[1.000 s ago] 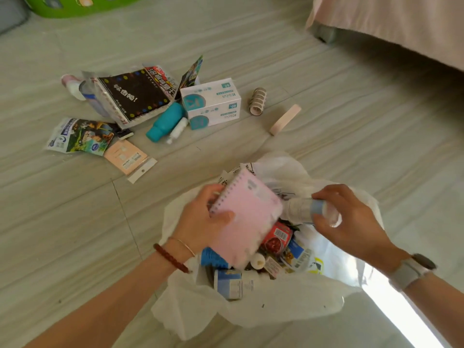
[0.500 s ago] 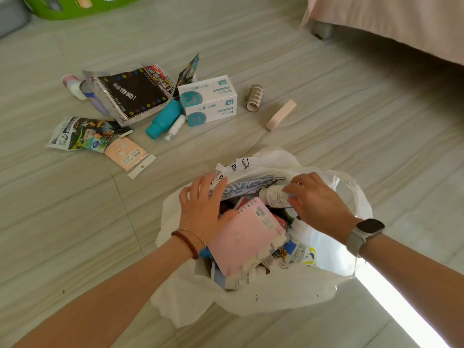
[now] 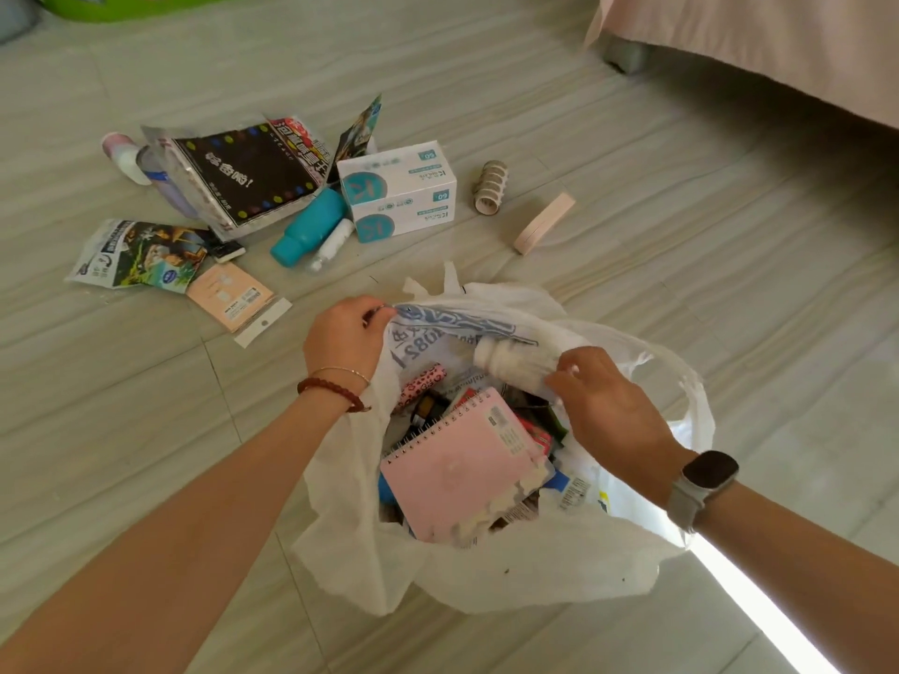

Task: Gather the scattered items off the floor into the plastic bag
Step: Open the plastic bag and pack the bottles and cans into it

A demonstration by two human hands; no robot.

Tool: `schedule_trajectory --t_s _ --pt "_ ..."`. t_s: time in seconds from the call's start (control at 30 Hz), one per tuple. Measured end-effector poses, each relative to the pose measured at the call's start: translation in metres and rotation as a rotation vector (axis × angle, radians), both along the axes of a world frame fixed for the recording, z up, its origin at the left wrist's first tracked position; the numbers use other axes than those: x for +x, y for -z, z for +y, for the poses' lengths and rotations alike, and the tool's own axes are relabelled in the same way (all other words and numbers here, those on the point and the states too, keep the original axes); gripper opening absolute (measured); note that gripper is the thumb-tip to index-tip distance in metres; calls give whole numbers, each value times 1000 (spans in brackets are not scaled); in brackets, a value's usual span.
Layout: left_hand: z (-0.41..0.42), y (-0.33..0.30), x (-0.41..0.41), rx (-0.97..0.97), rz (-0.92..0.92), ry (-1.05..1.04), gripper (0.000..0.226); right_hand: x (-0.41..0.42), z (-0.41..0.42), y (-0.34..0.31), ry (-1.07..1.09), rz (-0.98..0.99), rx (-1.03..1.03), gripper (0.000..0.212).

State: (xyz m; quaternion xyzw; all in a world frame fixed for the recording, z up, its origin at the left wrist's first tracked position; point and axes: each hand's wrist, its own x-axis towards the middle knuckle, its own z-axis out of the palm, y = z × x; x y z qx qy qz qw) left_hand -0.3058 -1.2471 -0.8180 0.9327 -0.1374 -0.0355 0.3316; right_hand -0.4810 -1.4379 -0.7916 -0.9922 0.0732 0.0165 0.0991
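Observation:
A white plastic bag (image 3: 486, 581) stands open on the floor between my arms. A pink spiral notebook (image 3: 462, 474) lies on top of the things inside it. My left hand (image 3: 345, 340) pinches the bag's far left rim. My right hand (image 3: 608, 411) reaches into the bag and holds the end of a white bottle (image 3: 511, 360) against the far wall. Loose on the floor beyond are a white-and-teal box (image 3: 399, 192), a teal bottle (image 3: 309, 226), a small white bottle (image 3: 335, 240), a black packet (image 3: 243, 180), a stack of rollers (image 3: 491, 187) and a pink strip (image 3: 545, 223).
Further left lie a printed packet (image 3: 136, 255), a peach card (image 3: 231, 296) and a pink-capped bottle (image 3: 121, 155). A bed with a pink skirt (image 3: 778, 41) and its leg (image 3: 625, 55) fill the upper right. A green basket (image 3: 136, 2) sits at the top left.
My left hand has let the pink notebook drop into the bag and has moved to pinch the rim. My right hand has carried the white bottle down into the bag.

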Motion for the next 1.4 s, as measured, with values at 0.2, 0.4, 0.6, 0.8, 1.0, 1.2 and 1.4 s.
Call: schedule_trajectory --t_s 0.2,0.4,0.6,0.8,1.0,1.2,1.4 --pt "-1 7 -1 107 10 26 27 46 3 13 -57 -1 -125 65" --pt "4 10 9 127 -43 38 24 85 -18 23 -41 156 -203 41" --pt "-11 10 35 242 -103 24 30 125 -35 6 105 -35 -269 22" --pt "-9 4 23 175 10 168 55 99 -22 22 -23 15 -172 50" --pt "24 -13 -56 274 -358 562 51 44 -17 13 -262 -151 -327 48" --pt "58 18 -60 798 162 622 125 3 -56 27 -145 337 -399 74" --pt "61 -13 -53 617 43 614 89 8 -18 -4 -173 128 -222 53"
